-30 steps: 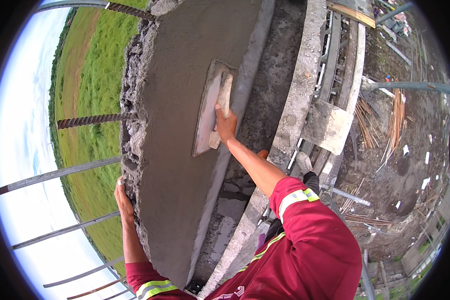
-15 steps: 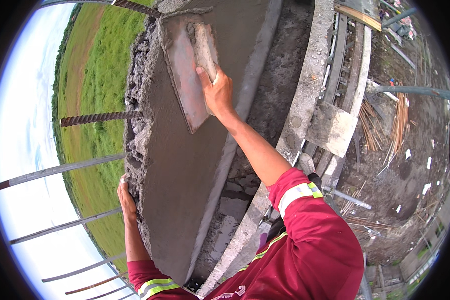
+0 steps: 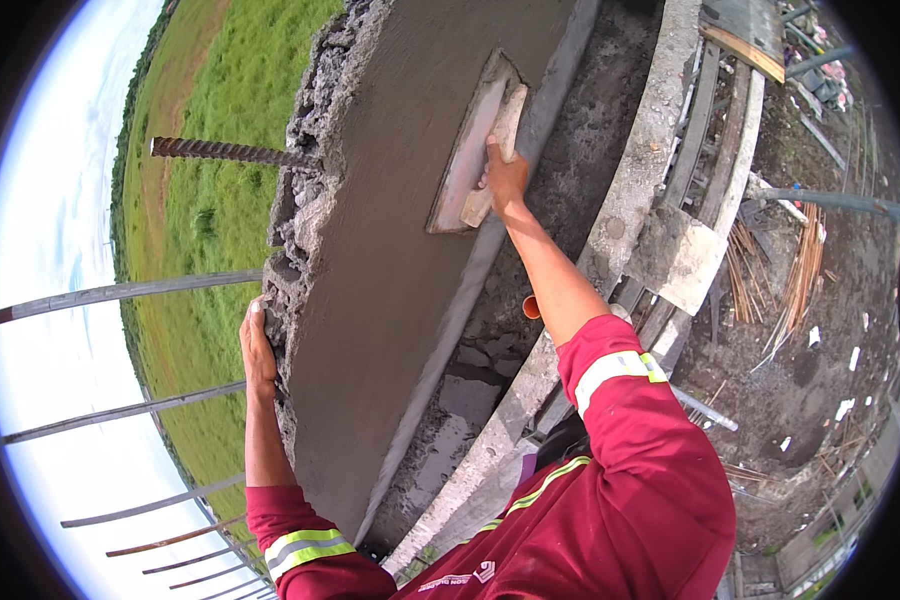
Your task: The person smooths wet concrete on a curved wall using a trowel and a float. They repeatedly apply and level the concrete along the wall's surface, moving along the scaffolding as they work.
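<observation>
My right hand (image 3: pixel 507 180) is closed around the long pale handle of a plastering trowel (image 3: pixel 462 165). Its flat rectangular blade lies against a smooth grey mortar surface (image 3: pixel 390 240), close to that surface's right edge. My left hand (image 3: pixel 258 345) is against the broken, stony left edge (image 3: pixel 300 205) of the wall, its fingers stretched along the rough concrete. Nothing shows in that hand.
A ribbed steel bar (image 3: pixel 232 151) and several other bars stick out on the left, over green grass (image 3: pixel 240 90). Right of the mortar run a rough ledge (image 3: pixel 595 120), wooden planks (image 3: pixel 712 130) and a metal pipe (image 3: pixel 840 202). An orange round object (image 3: pixel 531 307) sits by my right forearm.
My right hand has moved the trowel rightward across the mortar, from beside the broken edge to near the right edge. My left hand stays on the rough edge. The view has shifted slightly.
</observation>
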{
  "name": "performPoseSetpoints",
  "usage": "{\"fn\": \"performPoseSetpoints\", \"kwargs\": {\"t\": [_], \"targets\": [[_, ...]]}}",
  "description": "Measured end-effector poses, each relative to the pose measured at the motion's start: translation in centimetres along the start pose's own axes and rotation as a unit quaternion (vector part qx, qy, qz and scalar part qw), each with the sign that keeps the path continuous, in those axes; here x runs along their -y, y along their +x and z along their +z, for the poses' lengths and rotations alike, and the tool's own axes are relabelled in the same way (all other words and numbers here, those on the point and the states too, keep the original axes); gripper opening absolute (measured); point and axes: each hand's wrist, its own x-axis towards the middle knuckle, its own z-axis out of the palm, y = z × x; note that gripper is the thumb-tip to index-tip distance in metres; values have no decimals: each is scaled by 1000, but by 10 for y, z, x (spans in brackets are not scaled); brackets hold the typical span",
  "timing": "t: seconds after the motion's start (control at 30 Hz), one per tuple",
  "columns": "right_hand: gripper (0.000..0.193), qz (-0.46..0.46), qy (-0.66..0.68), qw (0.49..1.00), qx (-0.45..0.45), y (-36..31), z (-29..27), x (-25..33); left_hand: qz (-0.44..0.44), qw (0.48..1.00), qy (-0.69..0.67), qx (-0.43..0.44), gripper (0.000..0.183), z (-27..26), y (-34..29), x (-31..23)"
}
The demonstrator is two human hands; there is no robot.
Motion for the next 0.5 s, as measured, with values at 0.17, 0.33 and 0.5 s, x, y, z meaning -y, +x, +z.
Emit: {"fn": "performPoseSetpoints", "kwargs": {"t": [0.17,0.33,0.5], "targets": [[36,-12,8,999,31,-84,11,-8,39,999,-22,-16,61,3,0,0],[45,-112,-59,988,90,-179,26,-9,41,997,-59,16,60,4,6,9],[62,-202,-146,953,174,-275,33,-16,72,996,-59,14,61,3,7,11]]}}
